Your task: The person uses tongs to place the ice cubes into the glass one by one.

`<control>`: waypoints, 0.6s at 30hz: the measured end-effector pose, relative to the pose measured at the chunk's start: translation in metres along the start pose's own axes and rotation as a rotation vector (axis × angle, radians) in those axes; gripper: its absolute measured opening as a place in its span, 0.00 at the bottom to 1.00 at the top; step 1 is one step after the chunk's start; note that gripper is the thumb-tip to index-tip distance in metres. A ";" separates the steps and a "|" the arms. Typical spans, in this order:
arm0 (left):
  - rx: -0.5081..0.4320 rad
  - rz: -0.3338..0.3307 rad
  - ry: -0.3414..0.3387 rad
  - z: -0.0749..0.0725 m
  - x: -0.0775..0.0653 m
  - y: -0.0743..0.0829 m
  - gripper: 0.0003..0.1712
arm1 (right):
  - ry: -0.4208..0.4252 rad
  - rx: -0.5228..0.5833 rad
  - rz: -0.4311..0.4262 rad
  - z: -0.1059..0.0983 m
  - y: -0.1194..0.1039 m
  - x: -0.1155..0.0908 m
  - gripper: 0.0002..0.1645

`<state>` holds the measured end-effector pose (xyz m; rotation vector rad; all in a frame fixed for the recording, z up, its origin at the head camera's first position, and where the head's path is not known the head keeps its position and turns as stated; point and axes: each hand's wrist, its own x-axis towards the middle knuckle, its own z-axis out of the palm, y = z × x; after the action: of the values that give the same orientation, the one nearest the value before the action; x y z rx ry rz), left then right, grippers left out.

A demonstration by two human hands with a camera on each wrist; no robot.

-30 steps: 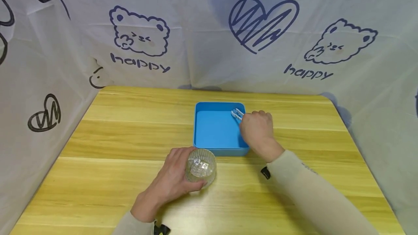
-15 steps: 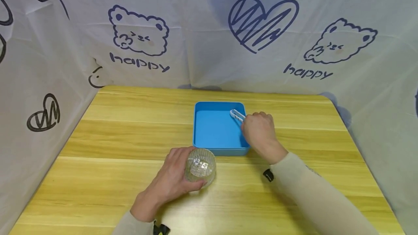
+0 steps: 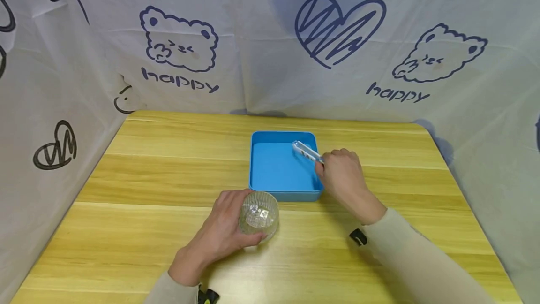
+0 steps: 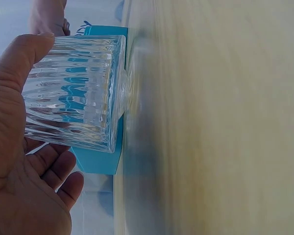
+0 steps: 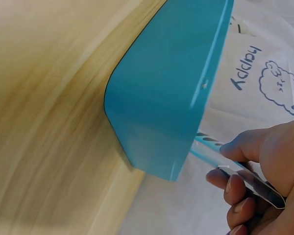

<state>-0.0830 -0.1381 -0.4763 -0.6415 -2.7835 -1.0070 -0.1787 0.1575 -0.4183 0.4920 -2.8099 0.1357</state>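
My left hand [image 3: 223, 229] holds a clear ribbed glass cup [image 3: 259, 217] by its side, thumb at the front and fingers behind. In the left wrist view the glass [image 4: 78, 93] has a short foot close to the tabletop. Over the right part of a shallow blue box [image 3: 263, 196], my right hand [image 3: 343, 182] grips small pale tongs [image 3: 306, 151]. Their front end points left and away, above the box floor. From the right wrist view, thumb and fingers pinch the tongs [image 5: 210, 152] beside the box rim; the box wall hides their tips.
The glass stands right by the box's front left corner. A wood-grain table [image 3: 168, 163] lies beneath everything. White cloth [image 3: 261, 27] with drawn bears and hearts hangs behind the table and along both sides.
My right hand has shifted right and slightly toward me, showing more of the tongs. The tong ends, slightly apart earlier, now look closer together. Left hand and glass have stayed put.
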 end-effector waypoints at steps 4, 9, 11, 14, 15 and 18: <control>-0.003 -0.009 -0.006 0.000 0.000 0.000 0.58 | 0.037 0.055 -0.034 -0.006 0.002 -0.010 0.21; -0.008 -0.014 -0.010 0.000 0.000 0.000 0.57 | 0.062 0.105 -0.043 -0.019 0.002 -0.021 0.15; -0.009 -0.016 -0.010 0.000 0.000 0.000 0.57 | 0.064 0.128 -0.045 -0.026 0.001 -0.025 0.14; -0.010 -0.019 -0.010 0.000 0.001 0.000 0.57 | 0.067 0.165 -0.064 -0.035 0.000 -0.030 0.12; -0.010 -0.020 -0.010 0.000 0.001 0.000 0.57 | 0.070 0.177 -0.076 -0.038 -0.001 -0.032 0.12; -0.011 -0.021 -0.010 -0.001 0.001 0.000 0.57 | 0.085 0.214 -0.111 -0.045 -0.004 -0.038 0.10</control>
<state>-0.0837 -0.1385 -0.4760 -0.6216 -2.8007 -1.0265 -0.1309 0.1724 -0.3865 0.6724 -2.6906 0.4272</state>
